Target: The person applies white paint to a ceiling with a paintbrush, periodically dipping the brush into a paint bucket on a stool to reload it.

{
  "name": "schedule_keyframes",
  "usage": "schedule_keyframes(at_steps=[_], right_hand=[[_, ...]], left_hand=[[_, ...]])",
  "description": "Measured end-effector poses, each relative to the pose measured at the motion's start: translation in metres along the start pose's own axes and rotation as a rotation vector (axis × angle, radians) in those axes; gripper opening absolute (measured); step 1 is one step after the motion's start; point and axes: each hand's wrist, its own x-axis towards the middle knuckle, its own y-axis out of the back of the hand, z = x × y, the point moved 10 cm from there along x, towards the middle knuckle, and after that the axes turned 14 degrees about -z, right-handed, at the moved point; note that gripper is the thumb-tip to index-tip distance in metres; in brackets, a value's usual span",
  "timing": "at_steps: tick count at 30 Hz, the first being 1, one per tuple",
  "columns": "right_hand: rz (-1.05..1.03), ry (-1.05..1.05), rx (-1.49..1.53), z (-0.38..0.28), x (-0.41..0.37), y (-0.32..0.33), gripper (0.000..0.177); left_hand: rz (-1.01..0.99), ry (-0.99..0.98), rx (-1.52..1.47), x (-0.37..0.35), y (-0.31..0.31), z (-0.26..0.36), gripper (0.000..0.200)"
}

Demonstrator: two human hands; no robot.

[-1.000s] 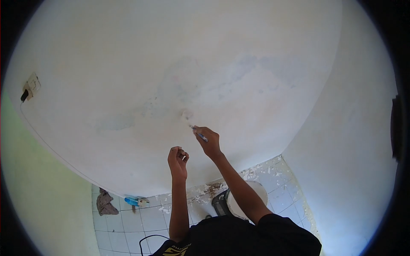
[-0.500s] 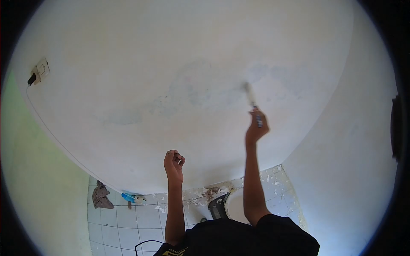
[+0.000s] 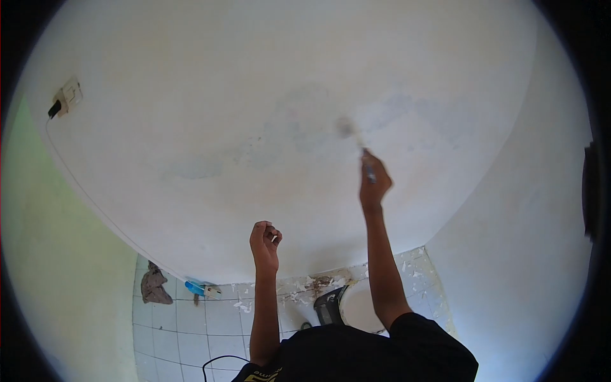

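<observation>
My right hand (image 3: pixel 375 179) is closed around the handle of a paintbrush (image 3: pixel 352 135). Motion blurs the brush head, which is at the white wall (image 3: pixel 210 95) beside faded bluish-grey patches (image 3: pixel 299 130); whether the bristles touch cannot be told. Lower and to the left, my left hand (image 3: pixel 265 244) is raised in front of the wall with its fingers loosely curled in and nothing visible in them. Below my right forearm, a round tub (image 3: pixel 342 311) of white paint stands on the floor, partly hidden by my arm and shirt.
A dark object (image 3: pixel 326 308) stands against the tub. On the tiled floor (image 3: pixel 191 318) lie a grey-brown rag (image 3: pixel 154 285), a blue item (image 3: pixel 194 288) and white flakes along the wall base. A plugged-in cord (image 3: pixel 79 191) runs down from the wall socket (image 3: pixel 71 93).
My right hand has swept the paintbrush to the left across the wall, and the brush now tilts more to the left. My left hand keeps nearly the same pose. The view has shifted slightly.
</observation>
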Motion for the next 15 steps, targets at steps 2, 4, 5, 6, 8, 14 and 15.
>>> schedule_keyframes(at_steps=[2, 4, 5, 6, 8, 14, 15], right_hand=[[0.222, -0.075, -0.02, 0.006, 0.003, 0.04, 0.012], [0.273, -0.14, 0.047, 0.02, -0.002, 0.04, 0.01], [0.34, -0.217, 0.108, 0.032, -0.009, 0.042, 0.009], [0.262, -0.232, 0.106, 0.031, -0.012, 0.022, 0.011], [0.075, -0.091, 0.122, -0.002, -0.017, -0.022, 0.008], [-0.213, -0.122, 0.356, -0.002, -0.029, -0.042, 0.009], [-0.147, -0.149, 0.281, 0.011, -0.017, -0.02, 0.011]], left_hand=[[0.028, -0.026, -0.012, -0.002, 0.011, 0.007, 0.018], [0.046, -0.055, -0.001, -0.004, 0.019, 0.014, 0.018], [0.047, -0.069, -0.002, -0.003, 0.022, 0.016, 0.018], [0.048, -0.071, -0.004, -0.003, 0.022, 0.015, 0.018], [0.052, -0.056, -0.001, 0.001, 0.021, 0.014, 0.018], [-0.007, -0.021, -0.012, 0.008, -0.004, 0.006, 0.017], [-0.014, -0.016, -0.012, 0.009, -0.004, 0.007, 0.017]])
